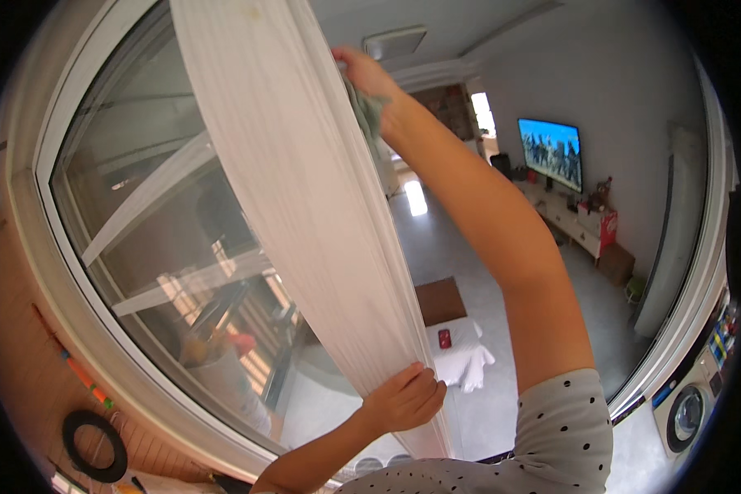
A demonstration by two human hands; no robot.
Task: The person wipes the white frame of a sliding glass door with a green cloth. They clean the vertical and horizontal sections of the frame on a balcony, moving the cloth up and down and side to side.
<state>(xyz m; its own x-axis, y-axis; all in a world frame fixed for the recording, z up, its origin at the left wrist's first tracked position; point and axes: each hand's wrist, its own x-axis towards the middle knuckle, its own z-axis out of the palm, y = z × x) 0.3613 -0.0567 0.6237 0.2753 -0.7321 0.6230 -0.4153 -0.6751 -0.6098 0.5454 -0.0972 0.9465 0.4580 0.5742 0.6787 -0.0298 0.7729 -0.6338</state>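
Observation:
A white window frame post (296, 181) runs diagonally from the top middle down to the bottom middle. My right hand (364, 76) is raised high and presses a grey-green cloth (369, 115) against the post's right edge near the top. My left hand (403, 398) grips the same post low down, fingers curled around its right edge. Left of the post is a large glass pane (156, 230) with reflections in it.
Beyond the post lies a room with a lit television (550, 151) on the far wall, a low white cabinet (580, 230), and a brown and white low table (449, 329) on a grey floor. A washing machine (683, 412) stands at the right edge. A black ring (95, 445) hangs at lower left.

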